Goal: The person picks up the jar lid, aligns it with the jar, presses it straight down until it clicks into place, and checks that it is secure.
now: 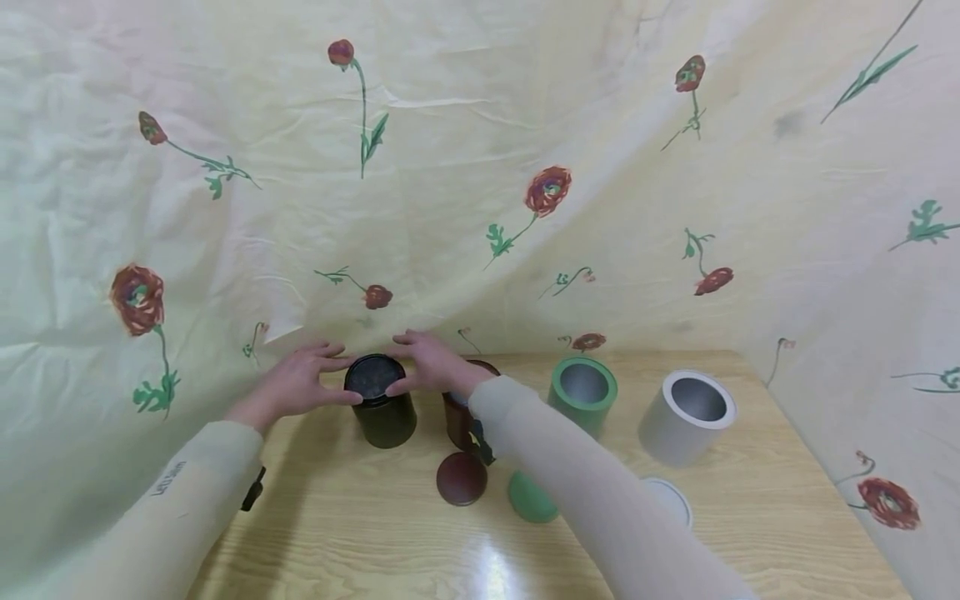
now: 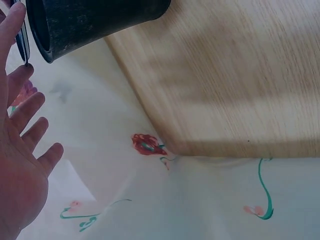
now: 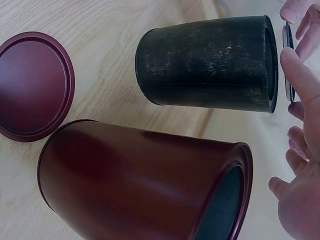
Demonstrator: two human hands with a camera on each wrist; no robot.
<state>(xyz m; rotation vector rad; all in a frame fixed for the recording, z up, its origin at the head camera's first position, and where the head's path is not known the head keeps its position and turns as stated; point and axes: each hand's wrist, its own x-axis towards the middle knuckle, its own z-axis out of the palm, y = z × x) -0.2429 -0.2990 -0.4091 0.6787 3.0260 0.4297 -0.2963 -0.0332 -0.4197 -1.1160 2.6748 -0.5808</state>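
Note:
A black can (image 1: 387, 423) stands upright near the table's back edge. Just over its mouth, both hands hold a thin black lid (image 3: 288, 65); a narrow gap between lid and rim shows in the right wrist view. My left hand (image 1: 302, 385) grips the lid's left edge, thumb toward me and the other fingers spread behind. From the other side, my right hand (image 1: 437, 363) holds the lid between its thumb and a finger, its remaining fingers extended. A dark red can (image 3: 145, 175), lidless, stands right of the black one, partly behind my right wrist in the head view.
A dark red lid (image 1: 462, 479) and a green lid (image 1: 531, 497) lie in front of the cans. Lidless green (image 1: 577, 408) and white (image 1: 675, 429) cans stand to the right. A white lid (image 1: 671, 500) is partly covered by my right sleeve. Flowered cloth (image 1: 450, 208) hangs behind the table.

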